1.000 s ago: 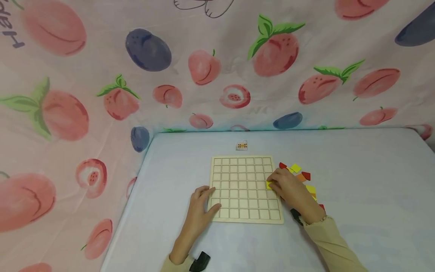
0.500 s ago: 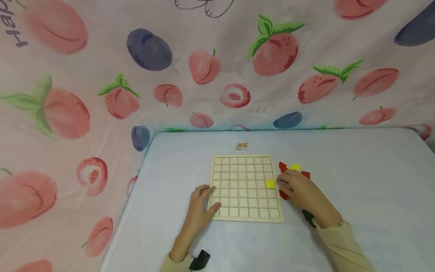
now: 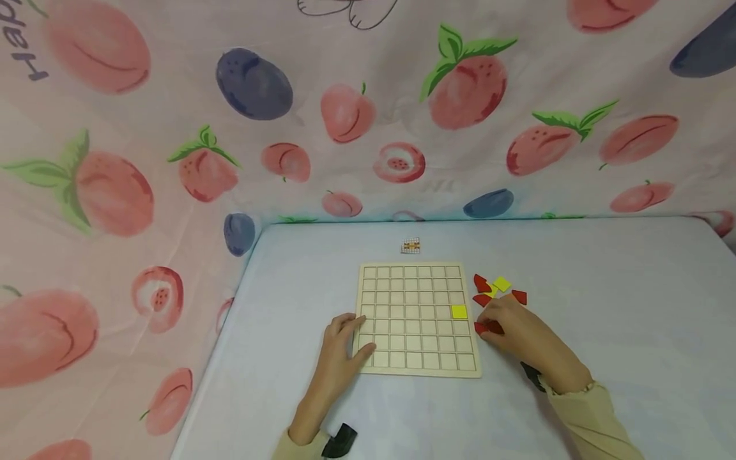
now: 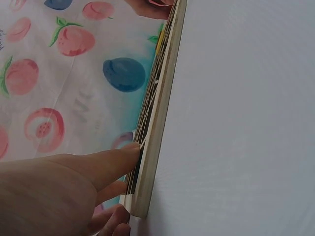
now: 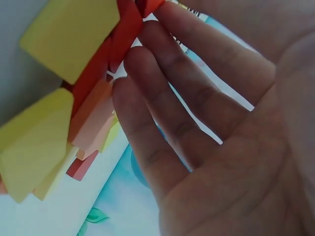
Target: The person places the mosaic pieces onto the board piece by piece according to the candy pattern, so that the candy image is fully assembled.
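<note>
A pale wooden grid board lies on the white table. One yellow square tile sits in a cell by its right edge. My left hand rests at the board's left edge, thumb and a fingertip on the rim; in the left wrist view the thumb lies over the board's edge. Just right of the board, my right hand pinches a red piece between thumb and fingers. In the right wrist view the fingers stretch towards red pieces, and the thumb is hidden.
Loose pieces lie around my right hand: a yellow tile, several red ones, and an orange piece in the right wrist view. A small patterned card lies behind the board. A fruit-print cloth hangs at the back.
My right hand has set the yellow square into its cell, let it go and moved right and down to the red piece. The left hand stays at the board's edge.
</note>
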Available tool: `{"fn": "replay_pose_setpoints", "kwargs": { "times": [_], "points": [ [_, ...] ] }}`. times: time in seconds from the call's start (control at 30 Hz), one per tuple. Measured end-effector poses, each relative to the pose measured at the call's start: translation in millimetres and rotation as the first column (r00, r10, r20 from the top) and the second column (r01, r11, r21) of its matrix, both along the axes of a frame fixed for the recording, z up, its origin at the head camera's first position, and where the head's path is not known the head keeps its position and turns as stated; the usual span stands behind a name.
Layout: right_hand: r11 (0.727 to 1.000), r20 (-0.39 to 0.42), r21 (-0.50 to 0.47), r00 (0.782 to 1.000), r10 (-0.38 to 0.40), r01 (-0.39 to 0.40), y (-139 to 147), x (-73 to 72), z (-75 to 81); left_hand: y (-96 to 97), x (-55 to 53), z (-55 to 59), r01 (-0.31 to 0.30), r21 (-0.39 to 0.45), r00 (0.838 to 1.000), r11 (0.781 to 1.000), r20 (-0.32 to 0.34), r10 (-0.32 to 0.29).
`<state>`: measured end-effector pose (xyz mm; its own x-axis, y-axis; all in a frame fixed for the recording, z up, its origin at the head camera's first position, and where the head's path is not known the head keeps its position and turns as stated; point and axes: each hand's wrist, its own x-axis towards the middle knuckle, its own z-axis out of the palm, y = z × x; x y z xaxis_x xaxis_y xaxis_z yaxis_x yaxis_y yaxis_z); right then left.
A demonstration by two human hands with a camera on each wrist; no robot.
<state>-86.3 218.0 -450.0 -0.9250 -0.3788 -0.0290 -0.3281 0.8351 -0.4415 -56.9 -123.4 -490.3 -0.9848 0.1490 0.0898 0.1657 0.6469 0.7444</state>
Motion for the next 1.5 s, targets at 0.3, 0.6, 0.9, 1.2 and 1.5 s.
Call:
{"fn": "replay_pose_setpoints", "kwargs": {
  "times": [0.3, 0.6, 0.9, 1.2, 1.5],
  "points": [
    [1.0, 0.009, -0.005, 1.0, -0.016, 0.016, -2.8, -1.2, 1.5, 0.5, -1.9, 0.9, -0.003, 0.004, 1.0, 1.0, -0.002, 0.003],
    [1.0, -0.044, -0.016, 0.999, -0.005, 0.004, -5.6, -0.6, 6.0, 0.2, -0.6, 1.2, -0.007, 0.007, 1.0, 1.0, 0.01, 0.007],
    [0.998, -0.03, -0.048, 0.999, -0.03, 0.029, -9.7, -8.0, 10.8, 0.4, 0.5, 1.8, -0.012, 0.012, 1.0, 1.0, 0.016, 0.012],
    [0.993, -0.088, -0.109, 0.995, -0.042, 0.032, -14.9, -15.6, 11.7, 0.5, 1.5, 1.0, -0.015, 0.004, 1.0, 1.0, 0.013, 0.015],
    [0.993, -0.117, -0.098, 0.99, -0.073, 0.062, -20.7, -28.1, 9.2, 1.1, 0.4, 2.0, -0.006, -0.002, 1.0, 1.0, -0.002, 0.006]
  ]
}}
